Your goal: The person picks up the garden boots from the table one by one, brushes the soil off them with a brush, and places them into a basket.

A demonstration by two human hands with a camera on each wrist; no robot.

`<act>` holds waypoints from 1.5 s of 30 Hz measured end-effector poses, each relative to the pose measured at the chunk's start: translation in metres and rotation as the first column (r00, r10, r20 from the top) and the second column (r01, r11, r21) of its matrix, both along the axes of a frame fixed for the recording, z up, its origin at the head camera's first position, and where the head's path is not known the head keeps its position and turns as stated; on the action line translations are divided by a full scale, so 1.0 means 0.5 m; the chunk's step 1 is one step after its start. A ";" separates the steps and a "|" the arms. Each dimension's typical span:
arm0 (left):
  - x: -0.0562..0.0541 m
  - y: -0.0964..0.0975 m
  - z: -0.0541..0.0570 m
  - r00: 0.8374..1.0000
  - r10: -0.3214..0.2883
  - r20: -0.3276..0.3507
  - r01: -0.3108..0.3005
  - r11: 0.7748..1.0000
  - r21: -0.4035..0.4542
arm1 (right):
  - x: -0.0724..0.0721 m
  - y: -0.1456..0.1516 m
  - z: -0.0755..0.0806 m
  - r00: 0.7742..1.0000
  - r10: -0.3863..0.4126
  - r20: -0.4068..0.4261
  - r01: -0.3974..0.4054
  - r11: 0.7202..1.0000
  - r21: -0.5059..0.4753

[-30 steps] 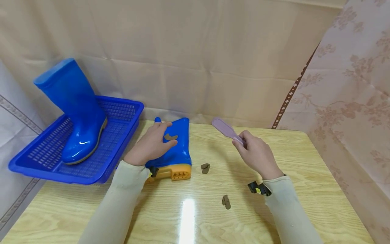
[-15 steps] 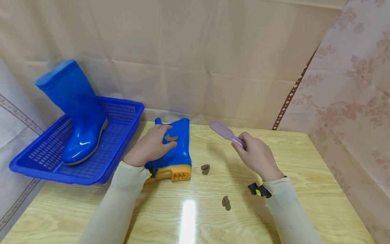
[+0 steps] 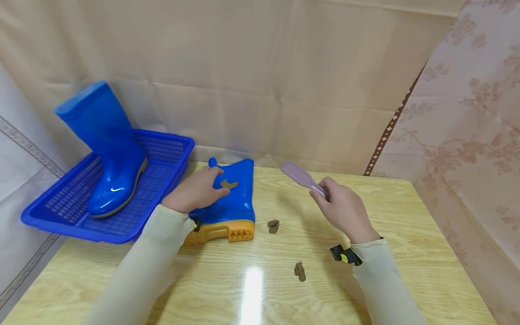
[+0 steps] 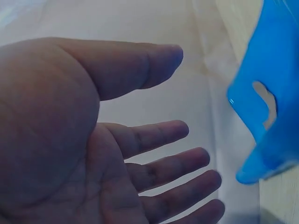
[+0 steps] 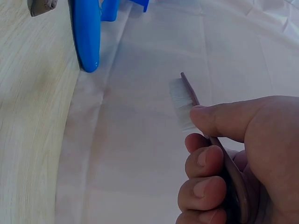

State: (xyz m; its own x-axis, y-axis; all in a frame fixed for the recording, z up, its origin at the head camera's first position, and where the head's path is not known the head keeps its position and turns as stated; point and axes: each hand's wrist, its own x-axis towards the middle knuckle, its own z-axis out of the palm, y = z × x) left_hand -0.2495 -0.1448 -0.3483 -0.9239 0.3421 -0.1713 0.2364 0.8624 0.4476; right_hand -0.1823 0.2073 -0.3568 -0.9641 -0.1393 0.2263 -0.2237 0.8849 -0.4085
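Observation:
My right hand grips the handle of a purple brush, raised over the table. White bristles show along the brush head in the right wrist view. A blue rubber boot with a yellow sole lies on its side, a brown patch on its shaft. My left hand overlaps the boot in the head view. Its fingers are spread and hold nothing; in the left wrist view, a gap shows between the fingertips and the boot's top.
A second blue boot stands upright in a blue plastic basket at the left. Brown clumps lie on the wooden table, another brown clump nearer me. A beige cloth hangs behind.
My left hand has shifted slightly left across the boot, fingers still loose. The right hand keeps its hold on the brush, which has dipped slightly in view.

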 end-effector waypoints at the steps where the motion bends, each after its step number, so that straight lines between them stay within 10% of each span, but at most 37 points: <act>1: -0.007 -0.002 0.002 1.000 0.005 0.019 -0.005 1.000 -0.003 | 0.001 0.001 0.001 1.000 -0.001 -0.004 0.001 1.000 0.000; 23: -0.112 -0.028 -0.011 0.964 0.085 0.253 -0.035 0.980 -0.194 | 0.006 -0.005 0.017 1.000 0.009 -0.018 -0.009 1.000 0.010; 35: -0.120 -0.036 -0.034 0.900 0.219 0.378 -0.175 0.974 -0.146 | 0.010 -0.007 0.018 1.000 0.007 -0.009 -0.007 1.000 -0.003; 45: -0.092 -0.027 0.010 0.946 0.190 0.263 -0.198 0.980 0.004 | 0.014 -0.002 0.019 1.000 0.005 0.008 -0.005 1.000 -0.004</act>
